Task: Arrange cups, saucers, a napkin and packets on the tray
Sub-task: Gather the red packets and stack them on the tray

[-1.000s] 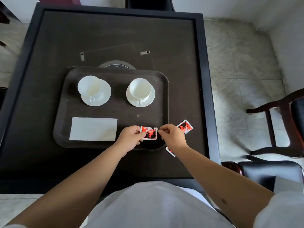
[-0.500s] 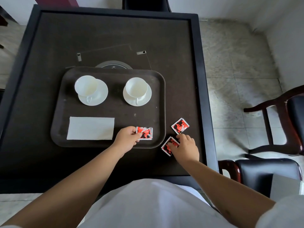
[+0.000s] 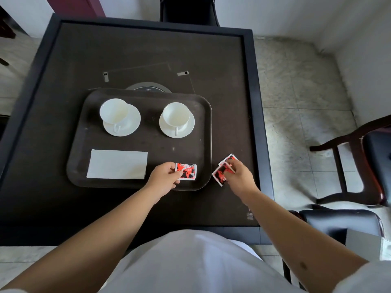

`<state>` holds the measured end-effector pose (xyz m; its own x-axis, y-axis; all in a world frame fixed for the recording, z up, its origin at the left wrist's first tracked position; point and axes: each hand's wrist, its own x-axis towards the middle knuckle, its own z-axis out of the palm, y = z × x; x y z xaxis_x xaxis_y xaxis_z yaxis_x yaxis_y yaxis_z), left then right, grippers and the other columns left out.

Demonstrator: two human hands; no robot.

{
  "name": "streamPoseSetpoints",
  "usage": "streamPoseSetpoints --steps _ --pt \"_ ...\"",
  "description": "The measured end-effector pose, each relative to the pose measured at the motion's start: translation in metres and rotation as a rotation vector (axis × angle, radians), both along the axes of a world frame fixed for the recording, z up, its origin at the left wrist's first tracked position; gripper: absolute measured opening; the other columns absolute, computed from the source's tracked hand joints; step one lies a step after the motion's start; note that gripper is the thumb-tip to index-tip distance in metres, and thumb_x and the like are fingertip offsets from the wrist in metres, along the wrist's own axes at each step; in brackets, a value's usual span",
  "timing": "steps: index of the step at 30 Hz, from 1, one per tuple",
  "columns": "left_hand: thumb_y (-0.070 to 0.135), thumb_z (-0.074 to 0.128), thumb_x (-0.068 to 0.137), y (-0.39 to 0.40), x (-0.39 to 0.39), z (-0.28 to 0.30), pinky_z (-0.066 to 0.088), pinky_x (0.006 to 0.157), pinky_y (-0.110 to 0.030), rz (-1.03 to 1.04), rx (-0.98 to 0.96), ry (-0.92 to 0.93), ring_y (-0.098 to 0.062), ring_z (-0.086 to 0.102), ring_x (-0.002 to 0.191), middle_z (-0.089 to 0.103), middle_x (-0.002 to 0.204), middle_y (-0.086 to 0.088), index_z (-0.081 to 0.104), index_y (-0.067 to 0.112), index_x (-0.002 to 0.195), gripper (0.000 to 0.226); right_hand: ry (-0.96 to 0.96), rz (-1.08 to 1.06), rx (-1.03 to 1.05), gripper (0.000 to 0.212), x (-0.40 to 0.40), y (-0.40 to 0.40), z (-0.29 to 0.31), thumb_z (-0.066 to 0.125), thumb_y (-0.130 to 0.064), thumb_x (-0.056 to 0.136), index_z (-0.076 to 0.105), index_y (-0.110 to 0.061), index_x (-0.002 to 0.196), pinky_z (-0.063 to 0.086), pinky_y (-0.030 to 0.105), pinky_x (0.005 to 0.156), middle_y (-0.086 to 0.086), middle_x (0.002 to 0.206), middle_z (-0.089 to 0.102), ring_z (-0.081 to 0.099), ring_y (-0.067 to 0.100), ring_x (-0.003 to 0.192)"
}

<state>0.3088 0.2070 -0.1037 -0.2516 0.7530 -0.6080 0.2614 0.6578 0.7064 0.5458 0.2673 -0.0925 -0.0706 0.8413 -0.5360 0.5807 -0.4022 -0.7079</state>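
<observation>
A dark tray (image 3: 80,157) lies on the table. Two white cups on saucers stand at its far side, the left cup (image 3: 114,112) and the right cup (image 3: 176,115). A white napkin (image 3: 117,164) lies flat at the tray's near left. My left hand (image 3: 164,177) pinches a red packet (image 3: 187,171) resting on the tray's near right corner. Just off the tray's right edge, my right hand (image 3: 240,176) grips a red packet (image 3: 220,176) tilted up from the table. Another red packet (image 3: 228,158) lies beside my fingers.
The table has a raised black rim (image 3: 257,123). A round dark disc (image 3: 148,89) shows behind the tray. A wooden chair (image 3: 359,161) stands on the tiled floor to the right, and a black padded seat (image 3: 338,220) is near my right arm.
My right hand has moved from the tray's packet to the two packets on the table and picked one up at its edge. My left hand stays on the tray's packet.
</observation>
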Motion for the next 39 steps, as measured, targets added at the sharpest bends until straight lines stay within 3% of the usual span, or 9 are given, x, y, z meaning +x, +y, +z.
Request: streamPoseSetpoints --steps 3,9,12,20,24,26,29,32,39 --pt "0.019 0.064 0.094 -0.001 0.0 0.0 0.054 0.057 -0.019 0.029 -0.008 -0.039 -0.007 0.07 0.075 0.069 0.092 0.008 0.06 0.031 0.102 0.015 0.031 0.163 0.086 0.038 -0.02 0.007 0.013 0.067 -0.012 0.089 0.053 -0.029 0.119 0.043 0.009 0.062 -0.009 0.093 0.061 0.061 0.004 0.085" --pt "0.014 0.057 0.098 -0.006 -0.002 0.0 0.057 0.065 -0.024 0.101 -0.023 -0.262 -0.012 0.073 0.083 0.072 0.1 -0.001 0.068 0.025 0.105 0.017 -0.146 0.649 0.331 0.016 -0.065 0.008 0.022 0.067 -0.009 0.087 0.065 -0.013 0.102 0.051 0.034 0.074 0.003 0.089 0.064 0.062 0.022 0.083" --pt "0.015 0.056 0.099 -0.008 -0.004 0.004 0.058 0.073 -0.028 0.106 -0.01 -0.339 -0.016 0.072 0.09 0.071 0.104 -0.004 0.067 0.024 0.109 0.017 -0.126 0.738 0.458 0.019 -0.075 0.008 0.02 0.066 -0.008 0.089 0.072 -0.01 0.107 0.048 0.027 0.078 0.007 0.098 0.06 0.059 0.019 0.085" --pt "0.017 0.063 0.095 -0.014 -0.009 0.003 0.057 0.072 -0.025 0.134 -0.011 -0.461 -0.012 0.071 0.094 0.074 0.099 0.006 0.07 0.028 0.108 0.018 -0.107 0.702 0.477 0.042 -0.089 0.006 0.012 0.075 -0.018 0.085 0.063 -0.014 0.125 0.05 0.03 0.086 0.005 0.114 0.056 0.057 0.02 0.101" --pt "0.014 0.06 0.097 -0.013 -0.009 -0.002 0.058 0.074 -0.027 0.228 0.011 -0.447 -0.013 0.072 0.093 0.073 0.104 0.002 0.069 0.026 0.108 0.018 -0.144 0.492 0.375 0.05 -0.089 -0.001 0.002 0.07 -0.035 0.088 0.054 -0.019 0.133 0.044 0.021 0.085 -0.004 0.122 0.051 0.051 0.008 0.103" --pt "0.014 0.059 0.098 -0.012 -0.009 -0.003 0.057 0.075 -0.027 0.264 0.009 -0.464 -0.015 0.072 0.094 0.073 0.108 -0.001 0.068 0.023 0.109 0.018 -0.088 0.319 0.169 0.048 -0.084 -0.004 -0.004 0.068 -0.038 0.089 0.054 -0.02 0.131 0.044 0.019 0.08 -0.006 0.117 0.057 0.054 0.006 0.099" --pt "0.014 0.057 0.098 -0.012 -0.009 -0.004 0.055 0.076 -0.028 0.275 -0.014 -0.465 -0.017 0.072 0.095 0.072 0.109 -0.004 0.066 0.023 0.11 0.017 0.031 0.166 -0.064 0.015 -0.078 -0.008 -0.011 0.065 -0.024 0.091 0.065 -0.022 0.106 0.057 0.031 0.072 -0.004 0.095 0.07 0.064 0.01 0.081" --pt "0.014 0.056 0.099 -0.012 -0.007 -0.005 0.055 0.073 -0.027 0.254 -0.033 -0.443 -0.015 0.073 0.093 0.072 0.109 -0.004 0.063 0.021 0.116 0.02 0.102 0.096 -0.105 0.01 -0.077 -0.013 -0.013 0.063 -0.017 0.092 0.066 -0.026 0.088 0.058 0.027 0.064 -0.004 0.072 0.069 0.064 0.009 0.066" --pt "0.019 0.063 0.095 -0.013 -0.008 -0.006 0.055 0.068 -0.026 0.222 -0.045 -0.348 -0.011 0.073 0.09 0.074 0.102 0.0 0.067 0.021 0.114 0.02 0.096 0.099 -0.114 0.01 -0.076 -0.015 -0.016 0.063 -0.016 0.092 0.065 -0.024 0.086 0.053 0.021 0.059 -0.004 0.068 0.067 0.061 0.002 0.058"
